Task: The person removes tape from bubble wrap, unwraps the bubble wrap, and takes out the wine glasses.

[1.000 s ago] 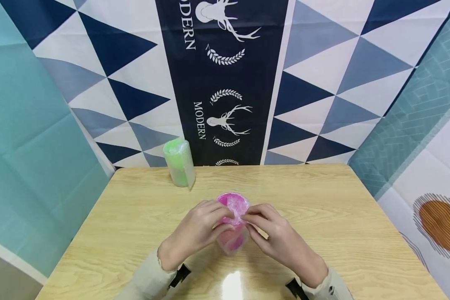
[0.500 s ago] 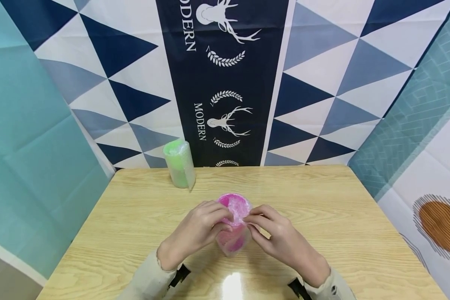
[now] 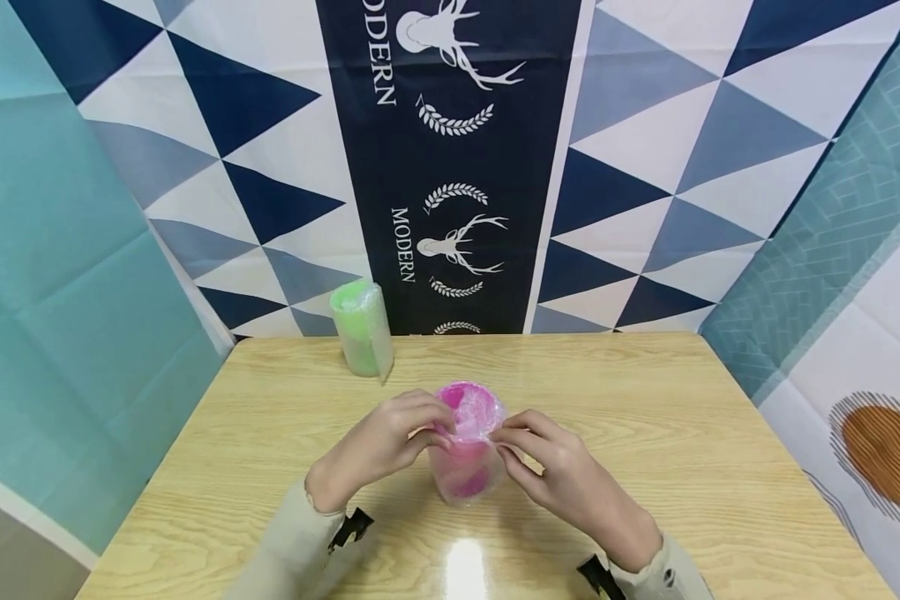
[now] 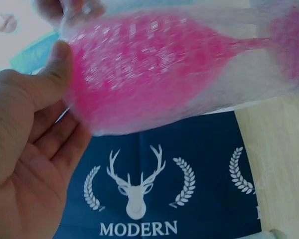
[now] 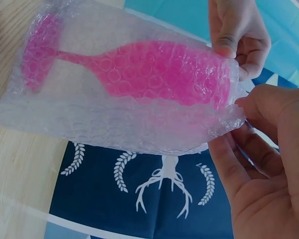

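Note:
A pink wine glass (image 4: 154,64) stands upright on the table, seen through a sleeve of clear bubble wrap (image 5: 139,129). Its bowl, thin stem and foot all show in both wrist views. My left hand (image 3: 386,437) pinches the wrapped rim on the left side, thumb outside and fingers over the edge. On the other side, my right hand (image 3: 555,471) pinches the top edge of the bubble wrap between thumb and forefinger. In the right wrist view, a loose flap of wrap hangs along the glass from those fingers.
A green object rolled in bubble wrap (image 3: 362,329) stands at the back left of the wooden table (image 3: 607,383). Behind the table hangs a patterned cloth (image 3: 450,158) with deer heads and triangles. More cloth hangs at both sides.
My left hand has shifted a little left along the rim, away from the right hand. More of the wrapped glass's front shows. The right hand has drifted slightly right.

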`<state>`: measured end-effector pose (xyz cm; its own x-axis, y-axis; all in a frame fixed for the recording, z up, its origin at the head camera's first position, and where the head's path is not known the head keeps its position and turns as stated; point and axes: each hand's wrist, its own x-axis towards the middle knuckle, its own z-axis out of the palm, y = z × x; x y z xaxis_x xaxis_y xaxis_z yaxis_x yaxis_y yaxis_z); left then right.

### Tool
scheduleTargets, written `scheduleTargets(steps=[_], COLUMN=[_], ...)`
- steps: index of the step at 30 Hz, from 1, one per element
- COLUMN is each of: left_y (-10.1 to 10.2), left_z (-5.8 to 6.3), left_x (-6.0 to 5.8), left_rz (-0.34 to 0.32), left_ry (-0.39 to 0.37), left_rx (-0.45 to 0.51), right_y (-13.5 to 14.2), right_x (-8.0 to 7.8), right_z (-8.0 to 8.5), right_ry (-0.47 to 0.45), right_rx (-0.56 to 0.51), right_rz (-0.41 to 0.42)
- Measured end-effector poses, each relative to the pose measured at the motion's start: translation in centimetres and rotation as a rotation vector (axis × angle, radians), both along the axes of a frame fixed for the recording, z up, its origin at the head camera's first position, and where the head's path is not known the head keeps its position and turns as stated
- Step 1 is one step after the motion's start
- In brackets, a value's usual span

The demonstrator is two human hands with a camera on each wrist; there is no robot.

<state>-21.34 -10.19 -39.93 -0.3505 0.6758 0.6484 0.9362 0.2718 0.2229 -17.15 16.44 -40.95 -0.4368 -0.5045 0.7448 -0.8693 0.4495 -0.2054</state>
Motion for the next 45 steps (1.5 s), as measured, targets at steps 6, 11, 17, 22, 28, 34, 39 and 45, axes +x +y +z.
scheduleTargets(steps=[6,11,17,22,28,34,39,45], left_y=[-0.3,0.2,1.6,2.4,2.8,2.8,2.7,2.7], left_z=[0.3,0.5,0.6,0.3,-0.4,-0.3,-0.3,-0.3], left_x=[0.1,0.6,1.3,1.9,1.7,1.3,0.9,0.7], left_rz=[0.026,0.090,0.184,0.274,0.340,0.348,0.354,0.369], left_ry=[-0.051,-0.032,0.043,0.027,0.048,0.040,0.046,0.084], left_rx=[-0.025,-0.003,0.049,0.039,0.047,0.074,0.063,0.049], right_y=[-0.2,-0.4,-0.9,-1.6,-1.9,-1.9,-1.6,-0.8], right_x=[-0.1,-0.2,-0.3,-0.4,-0.6,-0.6,-0.6,-0.4], right_z=[-0.4,-0.6,-0.6,-0.4,-0.5,-0.4,-0.5,-0.6], right_ry=[-0.004,-0.005,-0.006,0.024,0.040,0.035,0.007,-0.082], right_rx=[-0.029,-0.061,-0.080,-0.092,-0.091,-0.104,-0.099,-0.063], right_rz=[-0.002,-0.015,-0.072,-0.111,-0.115,-0.096,-0.089,-0.095])
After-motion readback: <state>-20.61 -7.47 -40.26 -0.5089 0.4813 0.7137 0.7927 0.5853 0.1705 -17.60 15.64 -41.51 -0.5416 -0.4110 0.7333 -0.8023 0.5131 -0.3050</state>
